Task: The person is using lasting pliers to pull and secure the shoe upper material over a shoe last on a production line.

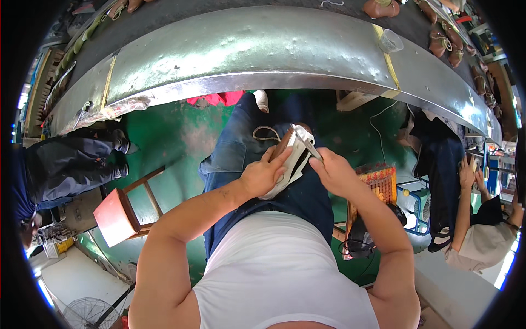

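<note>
Over my lap is a shoe [281, 182], brown toward its far end and covered with loose white material along its near part. My left hand [264, 176] grips it from the left side, with fingers reaching over the brown part. In my right hand [335, 174] is a long silver metal tool [308, 143], held in closed fingers. The tool's far end meets the white material near the shoe's far end. Its exact kind is hard to make out. A pale cord loop [265, 131] shows just left of the shoe's far end.
A metal-edged conveyor bench [246, 49] curves across the far side, with brown shoes [382, 8] and a clear plastic cup [390, 41] on it. A stool [118, 216] stands left, a woven-backed chair [378, 183] right. Other people sit at both sides.
</note>
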`<state>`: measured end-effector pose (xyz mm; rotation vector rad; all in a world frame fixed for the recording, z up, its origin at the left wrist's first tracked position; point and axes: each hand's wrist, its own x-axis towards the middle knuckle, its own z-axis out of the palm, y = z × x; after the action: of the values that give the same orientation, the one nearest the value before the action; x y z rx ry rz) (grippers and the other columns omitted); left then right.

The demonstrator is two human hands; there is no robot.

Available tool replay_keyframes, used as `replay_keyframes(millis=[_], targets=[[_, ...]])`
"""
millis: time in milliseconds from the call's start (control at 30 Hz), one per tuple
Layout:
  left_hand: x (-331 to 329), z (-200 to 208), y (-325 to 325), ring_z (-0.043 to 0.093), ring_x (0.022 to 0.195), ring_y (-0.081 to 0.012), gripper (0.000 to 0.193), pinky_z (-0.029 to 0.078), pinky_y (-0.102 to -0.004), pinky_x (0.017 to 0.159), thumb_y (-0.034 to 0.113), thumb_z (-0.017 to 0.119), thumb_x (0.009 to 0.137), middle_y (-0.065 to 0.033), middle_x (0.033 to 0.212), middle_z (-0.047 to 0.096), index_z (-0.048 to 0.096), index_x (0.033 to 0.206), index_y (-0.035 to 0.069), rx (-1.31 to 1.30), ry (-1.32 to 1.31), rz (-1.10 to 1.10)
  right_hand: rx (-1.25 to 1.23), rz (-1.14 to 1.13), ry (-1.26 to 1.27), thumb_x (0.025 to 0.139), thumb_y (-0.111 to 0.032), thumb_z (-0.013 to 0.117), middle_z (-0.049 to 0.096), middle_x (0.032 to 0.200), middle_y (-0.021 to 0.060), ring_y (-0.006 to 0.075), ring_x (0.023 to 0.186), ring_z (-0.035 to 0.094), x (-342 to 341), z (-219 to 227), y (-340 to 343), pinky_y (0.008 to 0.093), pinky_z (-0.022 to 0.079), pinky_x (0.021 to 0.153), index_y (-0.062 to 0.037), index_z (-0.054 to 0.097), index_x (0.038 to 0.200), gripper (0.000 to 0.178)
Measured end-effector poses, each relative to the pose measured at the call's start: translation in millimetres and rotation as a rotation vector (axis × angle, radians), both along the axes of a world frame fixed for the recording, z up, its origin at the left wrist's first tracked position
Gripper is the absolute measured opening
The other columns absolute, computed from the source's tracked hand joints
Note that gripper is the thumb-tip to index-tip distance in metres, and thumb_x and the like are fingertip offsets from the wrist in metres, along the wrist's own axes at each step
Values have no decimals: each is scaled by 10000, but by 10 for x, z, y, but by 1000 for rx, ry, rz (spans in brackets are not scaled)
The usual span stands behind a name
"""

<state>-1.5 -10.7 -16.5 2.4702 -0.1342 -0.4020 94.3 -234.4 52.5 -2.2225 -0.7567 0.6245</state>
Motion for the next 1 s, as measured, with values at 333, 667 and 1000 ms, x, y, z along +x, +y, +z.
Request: replay_keyframes(millis=[333,667,1000], targets=[[-408,-238,-49,658,1072,-400,608,520,-383,921,308,607,952,-293,1265,598,409,1469,56,-462,64,472,-193,67,40,1022,-350,451,639,809,272,473,833,633,-5,-90,7,527,496,756,42,528,982,401],[-86,527,190,640,1050,-447,969,512,-456,914,255,824,736,-296,1093,661,264,1496,38,-41,342,115,-24,-113,351,1024,-359,461,671,837,193,327,737,669,-243,-163,-177,413,512,687,17,553,958,393],[529,1050,267,623,1012,-149,513,535,-327,866,42,778,819,-86,1079,631,486,1239,8,-1056,-369,324,181,-385,554,1013,-294,522,640,805,63,148,654,633,-191,-357,-478,290,493,611,9,581,1037,310]])
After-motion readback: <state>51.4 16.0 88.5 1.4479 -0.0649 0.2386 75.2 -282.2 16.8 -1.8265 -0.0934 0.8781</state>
